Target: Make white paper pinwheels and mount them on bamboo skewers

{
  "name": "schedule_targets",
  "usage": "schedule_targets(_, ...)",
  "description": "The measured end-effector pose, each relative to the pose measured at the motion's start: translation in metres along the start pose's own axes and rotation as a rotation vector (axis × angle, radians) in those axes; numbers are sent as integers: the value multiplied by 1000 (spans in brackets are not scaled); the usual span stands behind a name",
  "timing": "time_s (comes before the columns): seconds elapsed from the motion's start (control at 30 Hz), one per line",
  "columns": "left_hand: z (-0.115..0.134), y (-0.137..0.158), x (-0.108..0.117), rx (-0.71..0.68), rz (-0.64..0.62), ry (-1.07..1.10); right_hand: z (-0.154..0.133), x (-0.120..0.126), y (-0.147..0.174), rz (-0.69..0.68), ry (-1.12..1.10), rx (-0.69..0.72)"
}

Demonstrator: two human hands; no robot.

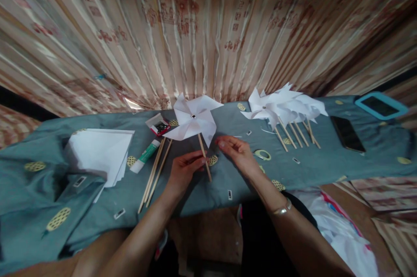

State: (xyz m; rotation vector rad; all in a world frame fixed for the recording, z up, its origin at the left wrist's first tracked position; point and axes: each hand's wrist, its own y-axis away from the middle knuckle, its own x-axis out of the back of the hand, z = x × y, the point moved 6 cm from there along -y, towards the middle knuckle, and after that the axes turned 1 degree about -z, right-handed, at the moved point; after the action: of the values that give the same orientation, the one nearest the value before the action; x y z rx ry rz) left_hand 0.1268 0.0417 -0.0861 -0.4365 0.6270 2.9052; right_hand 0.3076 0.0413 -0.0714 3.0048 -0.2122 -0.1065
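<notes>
A white paper pinwheel with a dark pin at its centre stands tilted above the cloth. My left hand pinches its wooden stick below the blades, between thumb and fingers. Just right of the lowest blade, my right hand is held with its fingers loosely bent and slightly apart, and no object shows in it. Left of the pinwheel lie a small open box of dark pins, a green and white glue stick and several loose wooden sticks.
Several finished pinwheels lie overlapping at the right. A pair of scissors with a pale green handle, a black phone and a blue-framed tablet rest on the green cloth. White paper sheets are stacked left. A patterned curtain hangs behind.
</notes>
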Motion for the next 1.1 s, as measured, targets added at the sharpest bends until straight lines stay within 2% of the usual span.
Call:
schedule_targets(0.1, -4, 1, -4, 7, -24, -30, -6, 7, -10, 32, -104, 1)
schedule_targets(0.33, -7, 4, -12, 5, -92, -89, -6, 2, -20, -19, -186, -24)
schedule_targets(0.63, -10, 2, -12, -2, -87, -102, -8, 6, -19, -11, -156, -44)
schedule_targets(1.1, -11, 1, -12, -31, -72, -118, -5, -6, -10, -111, -248, -107)
